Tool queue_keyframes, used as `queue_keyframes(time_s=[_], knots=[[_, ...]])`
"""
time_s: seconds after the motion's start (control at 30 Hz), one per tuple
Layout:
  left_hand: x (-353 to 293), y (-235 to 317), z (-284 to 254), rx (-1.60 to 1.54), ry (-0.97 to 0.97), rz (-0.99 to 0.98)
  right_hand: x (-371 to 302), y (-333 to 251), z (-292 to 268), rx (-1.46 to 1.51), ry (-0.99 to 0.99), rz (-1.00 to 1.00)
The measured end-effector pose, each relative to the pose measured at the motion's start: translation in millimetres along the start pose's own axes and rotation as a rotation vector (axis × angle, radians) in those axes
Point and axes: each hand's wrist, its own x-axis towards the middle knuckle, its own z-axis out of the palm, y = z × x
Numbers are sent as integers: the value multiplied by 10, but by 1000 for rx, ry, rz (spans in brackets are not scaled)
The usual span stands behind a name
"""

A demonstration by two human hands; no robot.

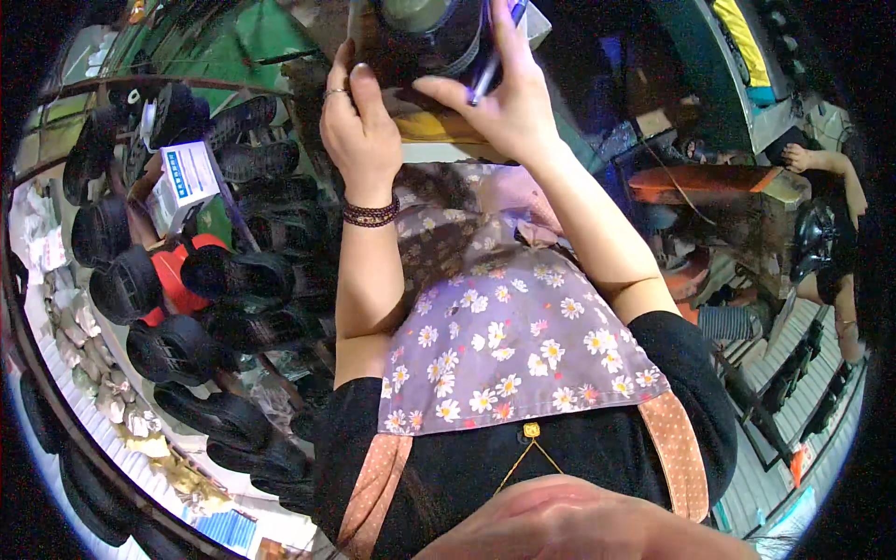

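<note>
At the top edge, a dark object (397, 61) with a pale rounded part sits between my hands; the frame cuts it off and its kind is unclear. My left hand (362, 135), with a ring and dark bead bracelets, closes its fingers and thumb at the object's left side. On the other side, my right hand (518, 107) is closed around a slim, pen-like tool (484, 82), its tip pointing down towards me. The right thumb reaches left, near the dark object's lower edge. Some fingertips of both hands are hidden or cut off.
Black shoes (238, 275) crowd a rack on my left, with a white and blue box (189, 175) and a red item (182, 280) among them. A floral apron (523, 364) covers my front. At right, another person's arm (826, 161) shows beyond an orange-topped bench (700, 179).
</note>
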Motion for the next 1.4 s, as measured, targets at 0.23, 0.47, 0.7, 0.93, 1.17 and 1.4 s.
queue_keyframes(time_s=[0.23, 0.47, 0.7, 0.93, 1.17, 1.4], knots=[[34, 103, -99, 45, -26, -89, -20, 193, -40, 549, 416, 200], [-17, 29, -247, -111, -78, -183, 382, 199, -255, 717, 543, 430], [-94, -100, -579, 260, -80, -74, 468, 257, -177, 734, 575, 354], [-179, -347, -759, 281, -42, -55, 493, 207, -125, 1135, 493, 479], [-176, -648, -1009, 114, 224, -445, 359, 121, -147, 397, 548, 282], [-219, -145, -833, 244, 93, -318, 190, 109, 33, 370, 574, 72]])
